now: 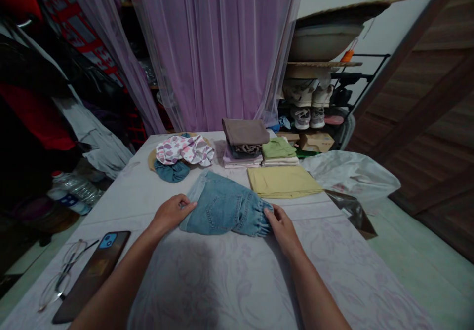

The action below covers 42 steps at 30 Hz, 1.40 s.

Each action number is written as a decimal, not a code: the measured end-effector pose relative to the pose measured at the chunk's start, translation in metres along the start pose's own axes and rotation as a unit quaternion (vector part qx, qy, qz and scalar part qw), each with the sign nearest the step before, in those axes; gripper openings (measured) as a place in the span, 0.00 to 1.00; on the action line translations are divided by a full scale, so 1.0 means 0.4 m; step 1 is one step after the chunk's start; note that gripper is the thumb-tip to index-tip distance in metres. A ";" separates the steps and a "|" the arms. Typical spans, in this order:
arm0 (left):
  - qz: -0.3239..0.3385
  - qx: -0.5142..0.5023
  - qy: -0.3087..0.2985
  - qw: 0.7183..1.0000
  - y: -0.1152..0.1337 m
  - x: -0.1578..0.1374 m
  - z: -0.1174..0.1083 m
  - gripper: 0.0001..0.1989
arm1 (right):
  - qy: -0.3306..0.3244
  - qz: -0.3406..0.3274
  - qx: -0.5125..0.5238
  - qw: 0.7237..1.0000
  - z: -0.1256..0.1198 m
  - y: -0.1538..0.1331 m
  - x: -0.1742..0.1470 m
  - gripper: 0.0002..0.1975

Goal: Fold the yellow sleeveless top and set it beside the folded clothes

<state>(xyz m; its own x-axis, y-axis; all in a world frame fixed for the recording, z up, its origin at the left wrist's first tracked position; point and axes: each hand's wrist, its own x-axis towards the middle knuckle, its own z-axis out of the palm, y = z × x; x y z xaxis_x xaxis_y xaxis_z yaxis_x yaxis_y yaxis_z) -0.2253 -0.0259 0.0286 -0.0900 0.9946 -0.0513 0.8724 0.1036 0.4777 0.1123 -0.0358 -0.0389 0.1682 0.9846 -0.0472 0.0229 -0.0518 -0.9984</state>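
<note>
A pair of small denim shorts (218, 206) lies folded sideways across the middle of the cloth-covered table, with a back pocket facing up. My left hand (174, 214) pinches its cuffed hem at the left edge. At the other end, my right hand (279, 224) grips the gathered elastic waistband. Just beyond the denim sits a folded yellow cloth (283, 182). Behind it rise a stack of folded clothes topped by a brown piece (245, 132) and a shorter pile with a green piece (278, 147) on top.
Loose clothes, a floral piece (185, 150) and a teal one (171, 171), lie at the table's back left. A phone (94, 275) and eyeglasses (66, 271) rest at the front left. A plastic bag (351, 174) is beyond the right edge, near a shoe rack (318, 63).
</note>
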 end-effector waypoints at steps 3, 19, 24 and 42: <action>0.007 -0.012 0.000 1.000 -0.015 -0.025 0.008 0.25 | -0.040 -0.003 -0.006 0.999 0.007 0.002 -0.004 0.25; 0.260 -0.038 -0.079 0.962 0.060 -0.064 0.034 0.08 | -0.213 -0.346 -0.401 0.821 0.223 -0.227 0.055 0.36; 0.311 -0.006 -0.093 0.946 0.073 -0.097 0.020 0.06 | -0.378 -0.266 -0.462 0.757 0.345 -0.236 0.148 0.46; 0.231 -0.006 0.043 0.972 -0.079 0.024 0.037 0.45 | -0.313 -0.039 0.070 0.946 0.153 -0.419 0.177 0.21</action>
<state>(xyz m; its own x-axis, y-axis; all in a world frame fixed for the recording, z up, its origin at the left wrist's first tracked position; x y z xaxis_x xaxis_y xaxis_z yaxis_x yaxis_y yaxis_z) -0.2467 -0.0196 -0.0001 0.2692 0.9316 0.2441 0.8243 -0.3539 0.4419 0.0599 0.0527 0.1233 -0.4464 0.8927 0.0622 -0.1278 0.0052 -0.9918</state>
